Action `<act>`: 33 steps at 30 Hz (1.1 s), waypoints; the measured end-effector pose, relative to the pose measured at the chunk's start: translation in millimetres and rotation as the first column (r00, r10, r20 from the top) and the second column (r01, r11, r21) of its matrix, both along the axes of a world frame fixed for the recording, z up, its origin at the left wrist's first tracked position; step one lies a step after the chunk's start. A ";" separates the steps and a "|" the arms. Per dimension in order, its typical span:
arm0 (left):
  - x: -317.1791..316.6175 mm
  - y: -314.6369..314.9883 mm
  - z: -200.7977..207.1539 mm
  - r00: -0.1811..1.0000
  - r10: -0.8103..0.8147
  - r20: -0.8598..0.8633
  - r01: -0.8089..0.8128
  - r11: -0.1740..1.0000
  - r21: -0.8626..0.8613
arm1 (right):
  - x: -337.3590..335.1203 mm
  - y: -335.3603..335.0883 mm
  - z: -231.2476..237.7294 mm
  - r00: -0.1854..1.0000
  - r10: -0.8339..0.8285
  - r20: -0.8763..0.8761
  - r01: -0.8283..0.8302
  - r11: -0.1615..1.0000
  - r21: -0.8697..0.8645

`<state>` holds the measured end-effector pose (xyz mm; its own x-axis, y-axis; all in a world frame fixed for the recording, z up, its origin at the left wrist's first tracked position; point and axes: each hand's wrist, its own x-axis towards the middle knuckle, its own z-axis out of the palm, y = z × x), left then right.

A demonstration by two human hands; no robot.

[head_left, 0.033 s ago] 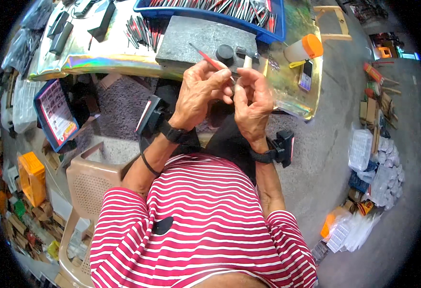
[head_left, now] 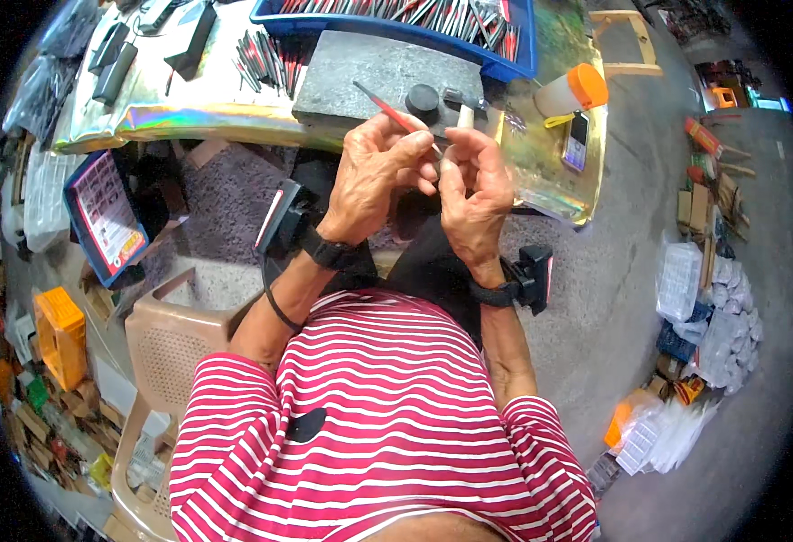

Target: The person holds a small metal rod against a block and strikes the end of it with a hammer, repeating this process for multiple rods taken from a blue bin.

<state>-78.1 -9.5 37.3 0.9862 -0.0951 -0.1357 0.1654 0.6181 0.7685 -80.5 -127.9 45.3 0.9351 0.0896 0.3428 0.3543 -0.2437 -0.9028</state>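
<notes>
My left hand point(head_left: 380, 167) pinches a slim red-and-black pen-shaped tool point(head_left: 389, 110) between thumb and fingers, its dark end pointing up and to the left. The pale lower end of the tool runs down toward my right hand point(head_left: 476, 188). There, the right thumb and forefinger are closed together; whatever sits between them is too small or hidden to make out. Both hands are just off the near edge of a grey stone block point(head_left: 351, 68). On that block are a round black cap point(head_left: 423, 100) and a small dark item point(head_left: 455, 96) beside a pale peg point(head_left: 466, 117).
A blue tray point(head_left: 396, 27) full of similar tools stands behind the block; more tools point(head_left: 267, 61) lie to its left. At right are an orange-lidded jar point(head_left: 584, 88) and a phone point(head_left: 577, 142). A plastic chair point(head_left: 175, 339) stands at my left.
</notes>
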 end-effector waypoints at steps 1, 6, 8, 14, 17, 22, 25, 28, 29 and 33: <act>1.1 0.5 0.6 1.000 -0.002 0.002 0.002 1.000 0.001 | 1.3 -0.7 -2.9 1.000 -0.012 0.015 0.012 1.000 -0.029; 8.2 1.0 -2.8 0.994 0.072 0.083 -0.089 0.970 0.226 | 6.0 3.8 -7.9 0.982 -0.042 -0.185 0.068 0.988 0.140; 13.3 -1.7 -9.1 0.985 0.109 0.133 -0.144 0.946 0.289 | 10.6 2.3 -18.2 0.973 -0.031 -0.227 0.076 0.979 0.189; 35.2 -2.4 -22.0 0.923 0.194 0.332 -0.349 0.785 0.511 | 27.3 6.5 -26.8 0.968 0.008 -0.249 0.047 0.975 0.216; 48.8 -2.8 -22.2 0.920 0.204 0.335 -0.360 0.779 0.514 | 33.8 6.6 -28.9 0.973 -0.001 -0.229 0.049 0.978 0.205; 68.9 3.2 -30.9 0.934 0.187 0.306 -0.327 0.795 0.510 | 28.8 -6.3 -20.4 0.942 -0.010 -0.336 0.104 0.959 0.263; 75.5 1.9 -35.4 0.940 0.159 0.300 -0.305 0.783 0.542 | 24.2 -23.0 -17.2 0.923 -0.036 -0.384 0.155 0.946 0.283; 79.7 0.4 -41.3 0.932 0.139 0.335 -0.314 0.771 0.554 | 20.0 -37.4 -24.5 0.912 -0.065 -0.405 0.193 0.939 0.284; 80.8 0.3 -42.8 0.932 0.140 0.334 -0.314 0.770 0.555 | 18.6 -39.9 -27.1 0.910 -0.049 -0.411 0.192 0.931 0.312; 81.7 -1.4 -42.8 0.932 0.123 0.342 -0.309 0.761 0.570 | 13.0 -45.6 -26.8 0.888 -0.053 -0.456 0.200 0.939 0.280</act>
